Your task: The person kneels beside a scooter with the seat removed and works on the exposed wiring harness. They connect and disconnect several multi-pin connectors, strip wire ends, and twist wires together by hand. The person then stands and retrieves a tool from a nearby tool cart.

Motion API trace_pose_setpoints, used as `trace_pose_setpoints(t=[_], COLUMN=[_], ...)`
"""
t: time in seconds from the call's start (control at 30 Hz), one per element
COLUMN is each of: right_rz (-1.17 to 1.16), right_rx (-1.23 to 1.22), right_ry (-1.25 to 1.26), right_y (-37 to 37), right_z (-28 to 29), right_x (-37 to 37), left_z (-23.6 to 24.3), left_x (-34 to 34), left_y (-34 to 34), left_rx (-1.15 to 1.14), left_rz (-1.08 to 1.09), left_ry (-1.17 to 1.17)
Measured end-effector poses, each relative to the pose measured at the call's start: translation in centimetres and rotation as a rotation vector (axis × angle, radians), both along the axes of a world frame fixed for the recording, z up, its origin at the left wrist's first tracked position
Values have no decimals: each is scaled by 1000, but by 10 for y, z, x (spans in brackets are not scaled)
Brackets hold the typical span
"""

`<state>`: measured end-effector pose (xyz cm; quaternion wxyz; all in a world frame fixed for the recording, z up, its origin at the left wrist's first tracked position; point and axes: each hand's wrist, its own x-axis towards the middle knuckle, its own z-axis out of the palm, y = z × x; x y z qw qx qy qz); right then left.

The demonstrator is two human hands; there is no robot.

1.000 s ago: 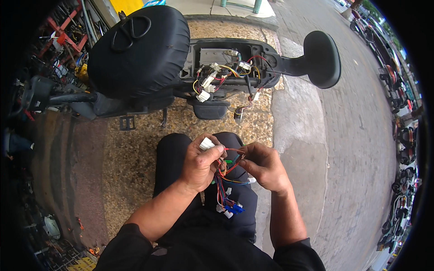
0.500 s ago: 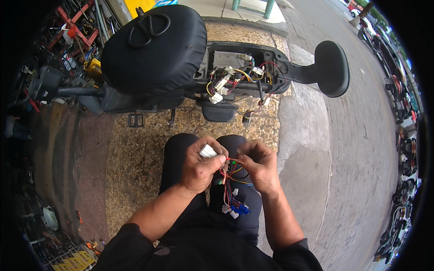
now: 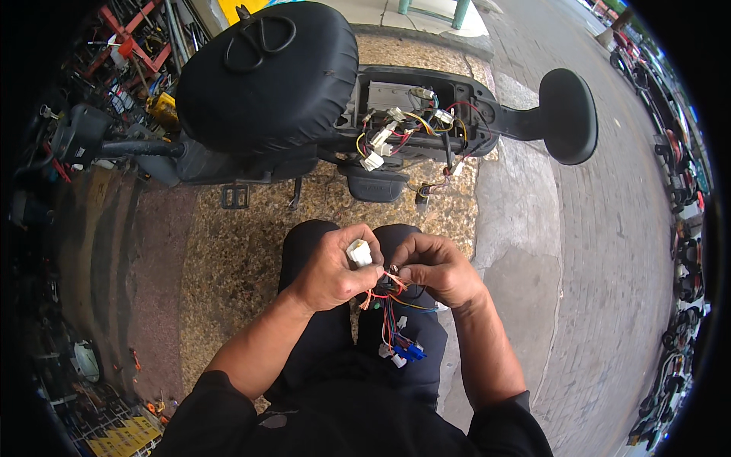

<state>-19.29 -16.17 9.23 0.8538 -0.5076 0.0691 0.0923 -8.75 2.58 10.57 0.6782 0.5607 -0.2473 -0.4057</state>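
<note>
My left hand (image 3: 335,270) is closed around a white plastic connector (image 3: 359,251), with thin pink and red wires pinched at its thumb. Close beside it, my right hand (image 3: 434,268) pinches the wires (image 3: 394,282) between thumb and finger. Below both hands the multicoloured harness (image 3: 392,320) hangs over my dark-trousered thighs, ending in blue connectors (image 3: 410,351) and white ones (image 3: 397,360). Ahead stands a scooter whose open compartment (image 3: 396,99) holds a silver box and several white connectors (image 3: 381,135) on coloured wires.
The scooter's black seat (image 3: 259,91) has a coiled cable on it; a padded backrest (image 3: 567,114) sticks out right. Tools and parts crowd a red rack (image 3: 141,49) at left, with more parts lower left. Parked scooters (image 3: 685,259) line the far right beside the paving (image 3: 601,266).
My right hand has drawn nearer to my left, its fingers now at the pinched wires. My left hand still grips the white connector; the view has shifted slightly.
</note>
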Motion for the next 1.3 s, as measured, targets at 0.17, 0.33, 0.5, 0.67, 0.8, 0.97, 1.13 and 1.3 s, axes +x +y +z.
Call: trace_pose_setpoints(t=[0.17, 0.33, 0.5, 0.67, 0.8, 0.97, 1.13, 1.3], right_rz=[57, 118, 126, 130, 142, 148, 117, 95], right_rx=[46, -9, -17, -65, -86, -100, -13, -2], right_ry=[30, 14, 24, 54, 49, 24, 32, 17], right_y=[-4, -6, -7, -8, -8, -7, -6, -4], right_z=[-1, 0, -1, 1, 2, 1, 0, -1], right_x=[2, 5, 6, 7, 7, 9, 7, 8], left_z=[0, 3, 4, 6, 6, 4, 3, -2], left_x=[2, 3, 0, -2, -3, -5, -4, -5], left_y=[0, -1, -3, 0, 0, -3, -3, -7], left_rx=[-16, 3, 1, 145, 145, 136, 110, 38], left_rz=[-46, -49, -12, -11, -12, 2, -38, 41], left_ry=[3, 22, -50, -222, -259, -220, -164, -250])
